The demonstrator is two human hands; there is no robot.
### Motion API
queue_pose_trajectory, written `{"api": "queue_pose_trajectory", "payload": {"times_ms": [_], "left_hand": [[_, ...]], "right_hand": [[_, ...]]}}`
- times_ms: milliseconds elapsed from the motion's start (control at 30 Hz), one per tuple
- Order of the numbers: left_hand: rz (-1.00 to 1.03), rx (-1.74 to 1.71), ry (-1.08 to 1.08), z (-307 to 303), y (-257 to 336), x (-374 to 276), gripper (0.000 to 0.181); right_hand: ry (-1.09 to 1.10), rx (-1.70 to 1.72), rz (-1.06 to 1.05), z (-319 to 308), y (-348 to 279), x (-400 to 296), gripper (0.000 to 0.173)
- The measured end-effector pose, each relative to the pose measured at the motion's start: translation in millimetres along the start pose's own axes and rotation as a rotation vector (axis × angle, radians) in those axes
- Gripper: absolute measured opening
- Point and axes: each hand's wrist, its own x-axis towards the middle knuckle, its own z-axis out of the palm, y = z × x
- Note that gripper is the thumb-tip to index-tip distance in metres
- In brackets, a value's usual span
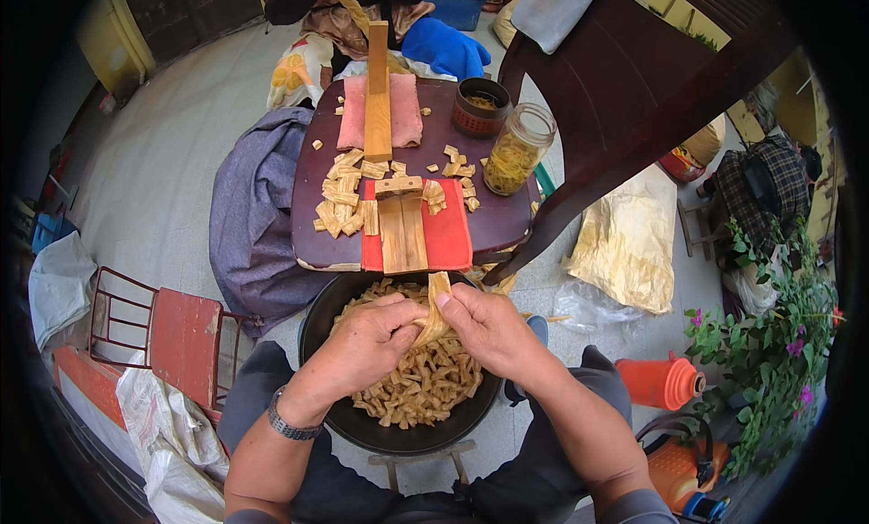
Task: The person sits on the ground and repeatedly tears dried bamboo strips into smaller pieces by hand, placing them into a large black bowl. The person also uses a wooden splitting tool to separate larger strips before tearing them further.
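My left hand (373, 337) and my right hand (490, 328) both grip a folded strip of tan, fibrous plant material (438, 293), one end standing up between them. My right thumb presses on its face. Below them sits a round black tub (407, 446) full of small folded pieces of like material (424, 391). Just beyond the tub, a wooden block with a crossbar (402, 235) rests on a red cloth (453, 235) at the near edge of a dark wooden chair seat (499, 222). More folded pieces (343, 191) lie left of the block.
A glass jar of yellowish strips (509, 161) and a dark bowl (481, 110) stand on the seat's right. A second wooden block (377, 117) lies on a pink cloth (407, 110). Another person (363, 28) sits opposite. An orange flask (655, 381) is at right, a red folding chair (183, 341) at left.
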Motion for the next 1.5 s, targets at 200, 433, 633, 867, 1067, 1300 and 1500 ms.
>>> {"api": "queue_pose_trajectory", "payload": {"times_ms": [200,433,633,867,1067,1300,1500], "left_hand": [[0.077,-0.01,0.051,5,2,1,0.05],[0.062,0.033,0.053,15,-11,4,0.03],[-0.455,-0.908,-0.049,11,0,9,0.022],[-0.348,-0.92,0.132,17,-7,12,0.026],[-0.218,-0.598,0.157,22,-9,9,0.013],[-0.296,-0.923,0.108,21,-1,3,0.031],[-0.123,-0.265,0.244,23,9,0,0.034]], "right_hand": [[-0.338,0.688,0.39,-4,23,3,0.029],[-0.373,0.461,0.363,-9,12,-1,0.031],[-0.033,0.167,0.146,-12,1,-1,0.026],[0.01,0.349,-0.028,-7,12,-2,0.024],[-0.448,1.033,0.311,-25,22,-9,0.023],[-0.342,0.975,0.239,-12,10,-5,0.024],[-0.289,0.641,0.229,-3,7,-9,0.028]]}}
